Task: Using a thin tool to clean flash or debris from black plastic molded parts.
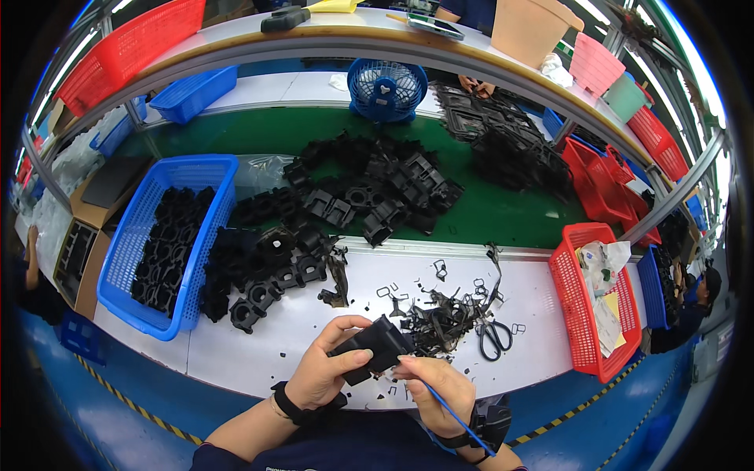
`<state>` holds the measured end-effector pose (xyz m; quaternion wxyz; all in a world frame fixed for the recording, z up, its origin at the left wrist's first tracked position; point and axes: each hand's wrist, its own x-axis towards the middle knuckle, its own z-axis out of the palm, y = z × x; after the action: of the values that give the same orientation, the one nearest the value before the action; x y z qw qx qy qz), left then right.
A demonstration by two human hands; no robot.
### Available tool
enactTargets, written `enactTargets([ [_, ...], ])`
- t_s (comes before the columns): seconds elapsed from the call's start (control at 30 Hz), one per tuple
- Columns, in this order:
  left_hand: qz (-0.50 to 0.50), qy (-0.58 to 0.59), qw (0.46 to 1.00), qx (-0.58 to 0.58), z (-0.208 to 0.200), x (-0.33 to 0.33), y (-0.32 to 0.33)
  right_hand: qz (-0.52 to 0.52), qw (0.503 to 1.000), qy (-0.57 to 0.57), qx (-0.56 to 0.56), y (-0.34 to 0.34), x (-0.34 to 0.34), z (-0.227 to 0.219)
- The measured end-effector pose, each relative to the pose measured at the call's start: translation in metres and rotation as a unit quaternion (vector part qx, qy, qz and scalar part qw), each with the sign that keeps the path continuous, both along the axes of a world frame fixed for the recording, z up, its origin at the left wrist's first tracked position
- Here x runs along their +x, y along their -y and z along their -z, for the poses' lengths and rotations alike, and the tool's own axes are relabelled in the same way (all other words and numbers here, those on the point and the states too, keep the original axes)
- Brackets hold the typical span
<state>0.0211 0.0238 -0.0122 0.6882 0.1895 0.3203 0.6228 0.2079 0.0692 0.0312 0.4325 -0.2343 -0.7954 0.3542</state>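
Near the table's front edge, my left hand (335,363) is closed around a black moulded plastic part (381,345), thumb on its face. Close against the part's right side, my right hand (441,390) pinches a thin tool with a blue handle (459,420). The handle slants down toward my right wrist; its working tip is hidden by my fingers and the part. Just beyond lies a pile of black plastic scraps (440,320), with scissors (495,341) at its right. Similar black parts (271,275) are heaped to the left.
A blue basket (169,169) holds rows of black parts at left. At right stands a red basket (589,361) with papers and bags. More black parts (385,184) lie on the green belt (487,212), below a blue fan (386,89). A shelf (353,41) spans above. Other people are at both sides.
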Motion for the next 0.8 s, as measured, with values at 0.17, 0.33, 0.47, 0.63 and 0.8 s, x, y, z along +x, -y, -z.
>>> enactTargets([
  [0.17,-0.042,-0.05,0.997,0.043,0.001,0.002,0.003,0.093,0.986,-0.045,-0.134,0.004,0.011,0.001],
  [0.33,-0.03,-0.043,0.997,0.053,-0.001,-0.004,0.003,0.046,0.999,0.002,-0.005,-0.004,0.016,-0.01],
  [0.47,-0.012,-0.038,0.998,0.041,-0.002,-0.008,0.003,0.017,0.998,0.022,0.06,-0.007,0.016,-0.015],
  [0.63,-0.005,-0.047,0.998,0.031,-0.002,-0.01,0.004,-0.021,0.995,0.043,0.083,-0.011,0.016,-0.019],
  [0.8,0.003,-0.064,0.998,0.024,-0.005,-0.012,0.003,-0.046,0.992,0.06,0.102,-0.013,0.017,-0.025],
])
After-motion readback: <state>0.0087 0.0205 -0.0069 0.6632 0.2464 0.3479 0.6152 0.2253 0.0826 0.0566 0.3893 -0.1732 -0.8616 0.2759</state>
